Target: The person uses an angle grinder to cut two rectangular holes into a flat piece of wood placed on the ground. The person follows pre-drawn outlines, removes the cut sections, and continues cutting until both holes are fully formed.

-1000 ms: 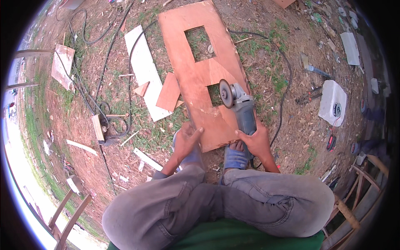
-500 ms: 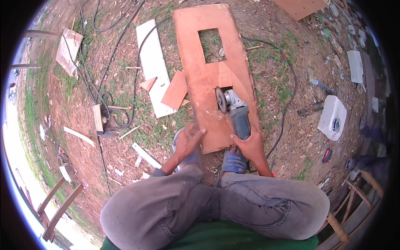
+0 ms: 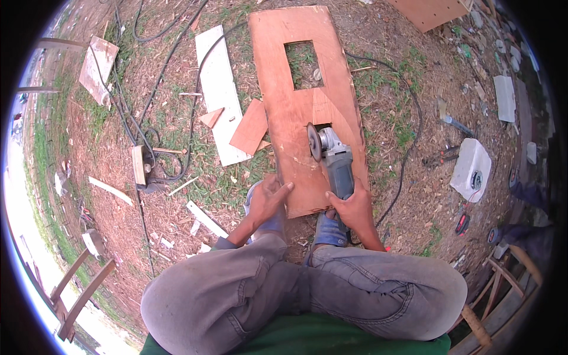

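A long reddish-brown wooden board lies on the ground before me, its near end by my feet. Toward its far end is a rectangular hole with grass showing through. My right hand wraps round the body of an angle grinder. The grinder's disc stands on edge at a smaller dark opening in the board's middle; whether it touches the wood I cannot tell. My left hand grips the board's near left edge, thumb on top and fingers hidden below.
Left of the board lie a white strip and a small brown wood piece. Black cables cross the ground there, and another cable curves along the right. A cut white plastic container and pliers lie farther right.
My right hand and the grinder have shifted very slightly. My left hand keeps its hold on the board's edge. The view itself has moved a little.
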`<state>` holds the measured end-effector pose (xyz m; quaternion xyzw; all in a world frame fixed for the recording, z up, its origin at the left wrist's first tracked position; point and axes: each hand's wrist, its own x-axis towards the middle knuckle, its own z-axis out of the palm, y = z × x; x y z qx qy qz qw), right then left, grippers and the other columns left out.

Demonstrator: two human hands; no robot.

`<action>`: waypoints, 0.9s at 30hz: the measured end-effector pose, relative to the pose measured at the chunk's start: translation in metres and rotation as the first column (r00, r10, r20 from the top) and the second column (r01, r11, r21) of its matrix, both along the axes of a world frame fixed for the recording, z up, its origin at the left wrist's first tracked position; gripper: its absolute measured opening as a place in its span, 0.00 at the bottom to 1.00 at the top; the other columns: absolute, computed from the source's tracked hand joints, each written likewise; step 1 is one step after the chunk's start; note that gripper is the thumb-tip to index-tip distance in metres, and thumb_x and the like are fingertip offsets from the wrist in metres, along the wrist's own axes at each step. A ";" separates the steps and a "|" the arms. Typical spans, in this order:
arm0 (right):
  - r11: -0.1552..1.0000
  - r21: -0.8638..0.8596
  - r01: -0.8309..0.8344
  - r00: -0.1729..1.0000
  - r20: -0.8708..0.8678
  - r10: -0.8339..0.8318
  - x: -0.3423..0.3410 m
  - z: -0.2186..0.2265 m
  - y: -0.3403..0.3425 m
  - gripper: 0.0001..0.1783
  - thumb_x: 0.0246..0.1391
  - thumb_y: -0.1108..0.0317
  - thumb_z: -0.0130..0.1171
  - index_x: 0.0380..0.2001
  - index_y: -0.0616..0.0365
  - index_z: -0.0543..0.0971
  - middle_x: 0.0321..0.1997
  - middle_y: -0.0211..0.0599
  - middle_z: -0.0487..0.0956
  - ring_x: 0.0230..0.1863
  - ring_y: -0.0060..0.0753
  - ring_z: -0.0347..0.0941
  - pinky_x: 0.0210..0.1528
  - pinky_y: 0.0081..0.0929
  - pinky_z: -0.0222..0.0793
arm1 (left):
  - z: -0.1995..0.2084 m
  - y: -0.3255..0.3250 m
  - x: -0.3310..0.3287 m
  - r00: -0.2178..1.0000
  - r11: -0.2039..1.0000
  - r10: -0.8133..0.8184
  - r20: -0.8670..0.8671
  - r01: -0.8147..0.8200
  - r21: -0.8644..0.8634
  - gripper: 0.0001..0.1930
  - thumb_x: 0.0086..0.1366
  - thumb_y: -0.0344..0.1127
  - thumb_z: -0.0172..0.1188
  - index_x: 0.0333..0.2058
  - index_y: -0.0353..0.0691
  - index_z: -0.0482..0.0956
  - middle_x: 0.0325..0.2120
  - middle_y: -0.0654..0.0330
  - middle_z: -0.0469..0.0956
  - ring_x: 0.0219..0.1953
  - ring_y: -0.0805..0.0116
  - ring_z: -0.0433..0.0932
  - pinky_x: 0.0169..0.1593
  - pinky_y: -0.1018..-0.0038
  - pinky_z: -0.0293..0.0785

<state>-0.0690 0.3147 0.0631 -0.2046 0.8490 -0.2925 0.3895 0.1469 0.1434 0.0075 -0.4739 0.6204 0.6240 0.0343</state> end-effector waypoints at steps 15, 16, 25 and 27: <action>1.000 -0.001 -0.015 1.000 -0.012 0.015 0.000 0.001 -0.005 0.48 0.54 0.52 0.80 0.63 0.84 0.73 0.29 0.60 0.88 0.37 0.61 0.91 0.45 0.50 0.84 | -0.002 0.000 0.000 1.000 0.999 0.011 -0.020 -0.010 0.040 0.24 0.75 0.50 0.71 0.59 0.39 0.87 0.46 0.55 0.90 0.48 0.66 0.86 0.57 0.66 0.80; 1.000 0.001 -0.017 1.000 -0.009 0.017 0.000 0.002 -0.005 0.48 0.54 0.52 0.80 0.63 0.84 0.73 0.28 0.59 0.87 0.36 0.61 0.91 0.44 0.50 0.84 | -0.001 0.000 0.000 0.999 0.999 0.023 -0.036 -0.021 0.048 0.24 0.75 0.50 0.71 0.59 0.38 0.87 0.46 0.55 0.90 0.48 0.67 0.86 0.57 0.67 0.80; 0.999 0.041 0.003 1.000 -0.029 -0.002 0.002 0.011 -0.012 0.35 0.53 0.58 0.81 0.54 0.75 0.79 0.32 0.56 0.89 0.34 0.54 0.91 0.41 0.46 0.85 | 0.001 -0.001 0.000 0.999 0.999 0.018 -0.026 -0.017 0.042 0.24 0.74 0.50 0.71 0.58 0.38 0.87 0.46 0.55 0.90 0.49 0.67 0.86 0.57 0.67 0.80; 0.999 0.034 0.025 1.000 -0.011 -0.025 0.002 0.015 -0.013 0.35 0.53 0.57 0.82 0.54 0.74 0.80 0.32 0.56 0.89 0.35 0.54 0.91 0.41 0.46 0.85 | 0.001 -0.001 -0.001 1.000 1.000 -0.001 -0.009 0.002 0.019 0.24 0.74 0.50 0.71 0.58 0.37 0.88 0.46 0.54 0.90 0.49 0.66 0.86 0.57 0.66 0.80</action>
